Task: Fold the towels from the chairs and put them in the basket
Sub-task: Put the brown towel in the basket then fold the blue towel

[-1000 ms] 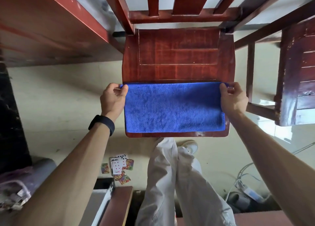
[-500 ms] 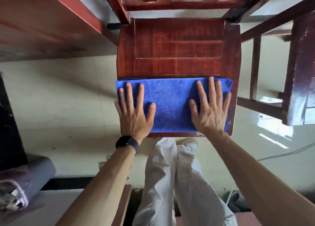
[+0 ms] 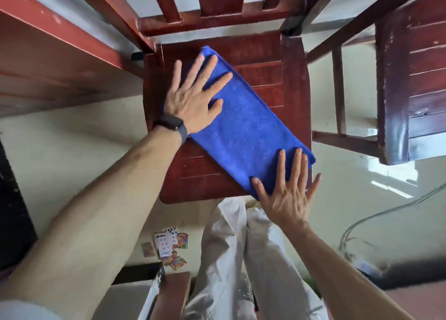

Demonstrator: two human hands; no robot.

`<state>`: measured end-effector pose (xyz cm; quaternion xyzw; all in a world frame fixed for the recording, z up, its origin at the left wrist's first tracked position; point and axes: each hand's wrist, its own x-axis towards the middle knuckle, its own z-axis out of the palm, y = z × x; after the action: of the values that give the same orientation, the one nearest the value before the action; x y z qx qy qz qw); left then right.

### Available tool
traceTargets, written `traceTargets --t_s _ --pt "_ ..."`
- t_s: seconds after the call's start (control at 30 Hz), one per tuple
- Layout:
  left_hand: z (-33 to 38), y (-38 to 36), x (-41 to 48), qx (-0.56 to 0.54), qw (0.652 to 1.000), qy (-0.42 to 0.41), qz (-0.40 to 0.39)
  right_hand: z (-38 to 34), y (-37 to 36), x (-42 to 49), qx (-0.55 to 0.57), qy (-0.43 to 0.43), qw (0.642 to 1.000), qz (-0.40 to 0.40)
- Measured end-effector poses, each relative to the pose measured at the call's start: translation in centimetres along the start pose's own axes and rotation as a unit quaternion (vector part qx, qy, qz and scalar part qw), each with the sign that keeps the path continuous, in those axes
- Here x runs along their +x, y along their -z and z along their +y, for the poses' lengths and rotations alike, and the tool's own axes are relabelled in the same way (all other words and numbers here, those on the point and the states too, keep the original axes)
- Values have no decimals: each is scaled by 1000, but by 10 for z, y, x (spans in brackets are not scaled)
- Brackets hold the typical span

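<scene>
A blue towel [image 3: 243, 126], folded into a long strip, lies slantwise on the seat of a dark red wooden chair [image 3: 289, 78]. It runs from the far left of the seat, near the backrest slats, down to the near right corner. Whether that near right corner of the cloth hangs just past the seat edge is hard to tell from this angle.

Both hands are flat, with fingers straight and spread, and they press on the towel well apart, one at each end. The left hand [image 3: 193, 97] rests on the far end. Its palm covers the left long edge, its thumb and most of its fingers are on the cloth, and its little finger seems to lie on bare wood. A thin ring [image 3: 204, 79] sits on one finger and a black wristband [image 3: 172, 125] wraps the wrist. The right hand [image 3: 287, 194] presses the near end. Its thumb and first fingers are on the cloth, its little finger reaches past the seat's right edge, and its heel hangs off the front of the seat.

Pale trousers [image 3: 224, 259] show below the seat's front edge. A second wooden chair [image 3: 415, 78] stands to the right, apart from the first. On the light floor [image 3: 72, 162], loose playing cards [image 3: 169, 245] lie to the left of the legs and a grey cable [image 3: 376, 213] curves across on the right.
</scene>
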<state>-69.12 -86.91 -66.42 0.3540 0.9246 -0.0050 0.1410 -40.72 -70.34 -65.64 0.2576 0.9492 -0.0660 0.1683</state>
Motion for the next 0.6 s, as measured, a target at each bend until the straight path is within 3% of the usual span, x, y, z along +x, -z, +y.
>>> traceTargets --t_s 0.13,0.23,0.3,0.4,0.53,0.6 --pt "38 20 36 4 1000 -18 -16 -16 6 -24 31 -51 998 -20" --pt "78 26 9 -68 994 91 5 -21 21 -32 47 -56 996 -54" --pt "104 30 -30 -161 967 188 54 -13 35 -30 80 -55 994 -42" --pt "145 24 -98 -302 882 344 114 8 58 -12 158 -88 983 -28" --pt "190 9 -148 -470 704 533 5 33 76 28 234 -90 965 -79" --pt "204 4 -152 -513 623 588 -51 40 77 46 237 -89 960 -118"
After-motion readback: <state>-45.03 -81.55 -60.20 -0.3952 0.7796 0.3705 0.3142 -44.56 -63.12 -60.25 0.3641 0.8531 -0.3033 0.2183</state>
